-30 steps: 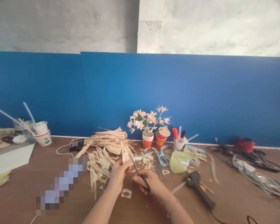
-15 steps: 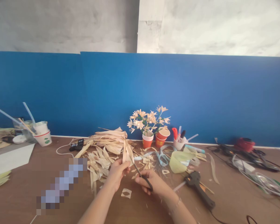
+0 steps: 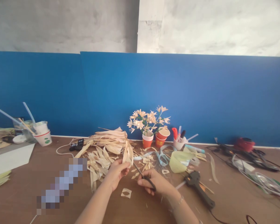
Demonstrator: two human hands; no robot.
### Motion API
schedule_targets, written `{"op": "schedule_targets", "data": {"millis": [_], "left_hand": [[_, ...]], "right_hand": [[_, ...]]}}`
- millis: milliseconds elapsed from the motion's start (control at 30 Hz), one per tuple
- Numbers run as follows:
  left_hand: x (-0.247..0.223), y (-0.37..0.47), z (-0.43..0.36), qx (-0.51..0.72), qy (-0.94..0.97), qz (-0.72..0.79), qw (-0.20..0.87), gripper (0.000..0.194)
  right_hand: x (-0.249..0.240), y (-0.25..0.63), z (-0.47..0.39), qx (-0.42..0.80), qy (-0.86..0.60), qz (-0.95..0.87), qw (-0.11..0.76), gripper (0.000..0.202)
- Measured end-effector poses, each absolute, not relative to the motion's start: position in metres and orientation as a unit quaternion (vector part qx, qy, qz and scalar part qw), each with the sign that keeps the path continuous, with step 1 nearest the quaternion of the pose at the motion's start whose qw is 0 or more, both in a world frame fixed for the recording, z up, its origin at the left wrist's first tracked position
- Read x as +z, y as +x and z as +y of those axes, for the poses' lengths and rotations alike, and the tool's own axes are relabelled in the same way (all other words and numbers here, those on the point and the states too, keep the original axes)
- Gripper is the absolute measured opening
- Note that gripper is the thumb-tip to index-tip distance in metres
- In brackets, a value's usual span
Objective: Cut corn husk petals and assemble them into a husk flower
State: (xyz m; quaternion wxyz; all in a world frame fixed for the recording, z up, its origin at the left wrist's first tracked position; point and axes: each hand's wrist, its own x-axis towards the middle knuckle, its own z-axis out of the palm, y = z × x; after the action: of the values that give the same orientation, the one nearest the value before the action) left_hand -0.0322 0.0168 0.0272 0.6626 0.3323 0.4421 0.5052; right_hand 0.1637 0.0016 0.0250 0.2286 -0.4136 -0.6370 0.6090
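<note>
My left hand (image 3: pixel 118 172) pinches a dried corn husk (image 3: pixel 128 152) that stands up from the fingertips. In my right hand (image 3: pixel 151 182) are dark-handled scissors (image 3: pixel 146 179), their blades pointing up and left, close beside the husk's right edge. Below the hands, a small husk scrap with a leaf-shaped hole (image 3: pixel 126 193) lies flat. Small cut petal pieces (image 3: pixel 147 163) are scattered just beyond the scissors. A heap of dried husks (image 3: pixel 102 152) spreads behind and left of my left hand.
Husk flowers (image 3: pixel 147 119) stand in stacked red paper cups (image 3: pixel 147 141) at the back. Beside them, a white cup (image 3: pixel 178 144) holds pens. A hot glue gun (image 3: pixel 199 189) lies right, with a pale yellow ribbon (image 3: pixel 178 161) behind it. Cables (image 3: pixel 261 179) cover the far right.
My right hand and the scissors have moved slightly right, away from the husk. The husk has turned a little in my left hand.
</note>
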Motion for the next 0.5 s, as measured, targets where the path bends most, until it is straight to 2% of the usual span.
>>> {"op": "schedule_targets", "data": {"millis": [267,500], "left_hand": [[0.025,-0.033,0.019,0.506,0.359,0.461,0.635,0.028],[0.024,-0.023,0.019,0.555,0.367,0.529,0.527,0.023]], "right_hand": [[0.026,0.165,0.003,0.603,-0.420,-0.640,0.222,0.048],[0.018,0.159,0.001,0.615,-0.415,-0.638,0.207,0.049]]}}
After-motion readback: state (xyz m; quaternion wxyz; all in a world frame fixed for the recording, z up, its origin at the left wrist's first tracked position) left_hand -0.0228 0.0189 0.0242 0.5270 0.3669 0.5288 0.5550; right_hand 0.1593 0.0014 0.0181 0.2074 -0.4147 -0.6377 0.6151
